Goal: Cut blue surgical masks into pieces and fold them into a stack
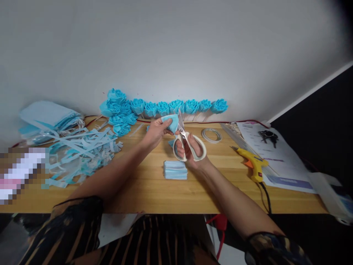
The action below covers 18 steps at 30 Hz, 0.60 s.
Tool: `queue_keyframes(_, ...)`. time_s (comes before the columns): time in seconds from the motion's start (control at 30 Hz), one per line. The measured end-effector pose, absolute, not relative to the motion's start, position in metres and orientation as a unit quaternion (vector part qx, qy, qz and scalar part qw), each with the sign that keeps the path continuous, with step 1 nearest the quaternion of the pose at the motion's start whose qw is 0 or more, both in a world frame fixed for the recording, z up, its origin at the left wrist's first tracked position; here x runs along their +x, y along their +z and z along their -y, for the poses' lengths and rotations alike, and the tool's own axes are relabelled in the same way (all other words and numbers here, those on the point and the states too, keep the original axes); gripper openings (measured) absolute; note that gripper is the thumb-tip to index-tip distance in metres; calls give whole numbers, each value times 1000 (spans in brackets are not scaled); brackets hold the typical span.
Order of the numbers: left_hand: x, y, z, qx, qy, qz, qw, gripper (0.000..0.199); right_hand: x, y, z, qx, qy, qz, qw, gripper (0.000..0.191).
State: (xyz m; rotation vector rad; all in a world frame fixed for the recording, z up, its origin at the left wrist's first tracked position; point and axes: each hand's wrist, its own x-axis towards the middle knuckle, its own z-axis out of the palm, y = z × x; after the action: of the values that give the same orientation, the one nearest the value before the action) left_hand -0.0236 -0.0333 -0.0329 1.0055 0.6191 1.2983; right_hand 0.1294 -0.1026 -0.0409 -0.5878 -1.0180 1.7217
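Pinched in my left hand [156, 131] is a small piece of light-blue mask fabric [171, 122], held up over the middle of the table. A pair of scissors [182, 133] with cream handles is in my right hand [194, 152], thumb and fingers through the loops. The blades are parted and point upward at the right edge of the fabric. Below my hands lies a neat stack of folded blue pieces [175, 170]. Another bit of blue fabric [171, 142] shows partly behind the scissors.
Blue fabric flowers [176, 106] line the wall. At left are cut strips [82, 154] and a pile of blue masks [51, 114]. Toward the right lie a tape roll [211, 135], a yellow glue gun [255, 163] with its cord, a printed sheet [255, 138] and keys [268, 137].
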Motion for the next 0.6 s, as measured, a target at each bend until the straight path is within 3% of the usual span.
queue_keyframes(0.23, -26, -33, 32, 457, 559, -267, 639, 37, 126, -44, 102, -249, 712, 406, 516, 57)
queue_keyframes(0.43, -28, -33, 30, 445, 563, -293, 632, 32, 127, -46, 101, -238, 713, 406, 519, 52)
queue_keyframes(0.6, -32, -36, 26, 458, 568, -265, 630, 40, 127, -49, 100, -245, 709, 411, 517, 53)
